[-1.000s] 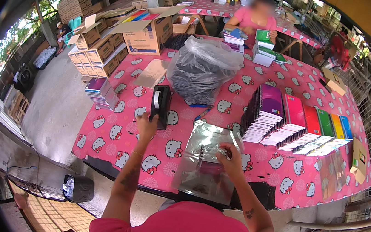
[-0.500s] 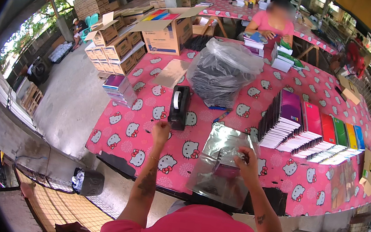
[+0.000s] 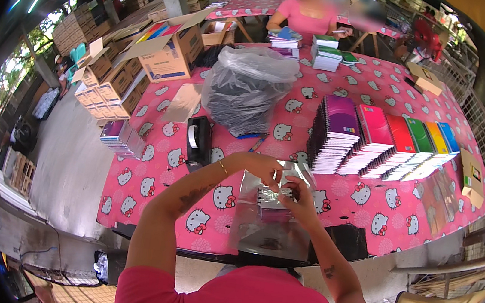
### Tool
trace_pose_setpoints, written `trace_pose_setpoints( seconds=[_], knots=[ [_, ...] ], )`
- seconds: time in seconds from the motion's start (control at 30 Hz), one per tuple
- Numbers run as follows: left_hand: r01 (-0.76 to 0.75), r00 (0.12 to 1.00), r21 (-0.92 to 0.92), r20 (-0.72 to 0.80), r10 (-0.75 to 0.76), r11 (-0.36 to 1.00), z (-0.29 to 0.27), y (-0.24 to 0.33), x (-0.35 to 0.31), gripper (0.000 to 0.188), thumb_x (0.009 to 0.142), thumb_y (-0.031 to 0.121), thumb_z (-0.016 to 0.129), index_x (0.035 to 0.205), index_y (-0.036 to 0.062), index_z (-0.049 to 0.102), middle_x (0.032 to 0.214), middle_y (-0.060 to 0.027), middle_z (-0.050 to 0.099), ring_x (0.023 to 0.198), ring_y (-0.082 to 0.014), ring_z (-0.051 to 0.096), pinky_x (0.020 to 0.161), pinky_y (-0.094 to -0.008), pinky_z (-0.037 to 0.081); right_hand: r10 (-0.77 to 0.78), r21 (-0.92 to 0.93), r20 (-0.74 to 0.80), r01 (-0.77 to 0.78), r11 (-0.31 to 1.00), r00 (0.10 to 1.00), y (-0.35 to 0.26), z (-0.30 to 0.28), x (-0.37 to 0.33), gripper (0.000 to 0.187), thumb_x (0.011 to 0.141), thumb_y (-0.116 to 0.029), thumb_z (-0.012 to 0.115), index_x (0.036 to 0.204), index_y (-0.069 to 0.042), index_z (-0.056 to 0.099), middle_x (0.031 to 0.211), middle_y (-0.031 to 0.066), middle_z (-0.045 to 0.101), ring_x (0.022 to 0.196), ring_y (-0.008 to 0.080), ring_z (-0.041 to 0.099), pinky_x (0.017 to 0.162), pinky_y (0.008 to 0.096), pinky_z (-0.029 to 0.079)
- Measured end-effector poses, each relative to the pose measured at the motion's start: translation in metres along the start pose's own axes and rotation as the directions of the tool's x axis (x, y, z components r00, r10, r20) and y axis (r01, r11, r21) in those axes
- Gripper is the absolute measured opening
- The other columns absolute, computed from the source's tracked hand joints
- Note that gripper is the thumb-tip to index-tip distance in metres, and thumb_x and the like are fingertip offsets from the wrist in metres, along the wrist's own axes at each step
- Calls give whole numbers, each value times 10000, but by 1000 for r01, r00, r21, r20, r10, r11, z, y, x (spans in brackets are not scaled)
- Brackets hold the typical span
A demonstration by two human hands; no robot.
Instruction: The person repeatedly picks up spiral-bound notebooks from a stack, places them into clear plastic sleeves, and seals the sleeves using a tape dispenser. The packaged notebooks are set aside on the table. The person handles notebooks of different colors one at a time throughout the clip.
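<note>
A spiral-bound notebook stack with a purple cover lies inside a clear plastic bag at the table's near edge. My left hand reaches over the bag's upper part, its fingers pinched; what they hold is too small to make out. Close beside it, my right hand is closed on the clear plastic over the notebooks, thumb and forefinger together. Both hands' fingertips nearly meet. The black tape dispenser with its white roll stands to the left of my left forearm.
Notebook stacks in several colours stand at the right. A grey plastic bag of dark items sits behind the tape dispenser, with a blue cutter by it. Cartons stand at the far left. A co-worker sits opposite.
My left hand has moved right from the tape dispenser to the plastic bag, meeting my right hand there. My right hand has stayed at the bag. The whole view has shifted.
</note>
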State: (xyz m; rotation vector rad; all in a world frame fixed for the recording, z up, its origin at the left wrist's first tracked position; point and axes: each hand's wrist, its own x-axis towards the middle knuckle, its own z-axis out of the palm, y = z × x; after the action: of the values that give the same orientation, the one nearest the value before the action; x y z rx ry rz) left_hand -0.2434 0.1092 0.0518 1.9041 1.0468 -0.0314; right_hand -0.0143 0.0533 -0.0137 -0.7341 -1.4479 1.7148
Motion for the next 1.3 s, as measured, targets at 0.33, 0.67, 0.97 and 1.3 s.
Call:
trace_pose_setpoints(
  seconds=[0.33, 0.67, 0.97, 1.3],
  knots=[
    [-471, 754, -780, -599, -270, 412, 160, -49, -63, 565, 893, 315, 745, 1333, 14, 557, 1295, -136, 571, 1099, -235, 610, 943, -366, 507, -102, 71, 39, 99, 993, 994, 38, 3, -29, 936, 872, -209, 758, 1586, -74, 169, 1457, 114, 439, 1290, 218, 485, 1068, 340, 402],
    [-207, 241, -277, -944, -226, 938, 141, 18, -190, 708, 746, 175, 873, 1349, 15, 537, 1150, -89, 591, 1010, -190, 616, 867, -323, 533, -19, -21, 295, 26, 999, 955, -33, 115, 31, 1073, 858, -461, 759, 1585, -25, 101, 1409, 144, 492, 1235, 217, 529, 1037, 362, 426],
    [-481, -230, -378, -817, -529, 791, 66, -97, -304, 432, 865, 269, 684, 1180, -19, 622, 890, -26, 651, 746, -104, 589, 636, -256, 484, 50, -42, 463, -34, 999, 885, -10, 169, 41, 763, 1019, -376, 549, 1591, -70, 146, 1610, 154, 253, 1477, 280, 283, 1151, 418, 291],
    [-349, -781, -624, -219, -585, 699, -40, -268, -465, 559, 810, 463, 720, 818, -95, 685, 695, -134, 674, 581, -214, 650, 547, -355, 514, 236, -103, -192, -259, 960, 953, 14, 63, -10, 431, 972, -281, 619, 1334, -62, 540, 1278, 52, 552, 1137, 167, 576, 902, 341, 473]
  ],
)
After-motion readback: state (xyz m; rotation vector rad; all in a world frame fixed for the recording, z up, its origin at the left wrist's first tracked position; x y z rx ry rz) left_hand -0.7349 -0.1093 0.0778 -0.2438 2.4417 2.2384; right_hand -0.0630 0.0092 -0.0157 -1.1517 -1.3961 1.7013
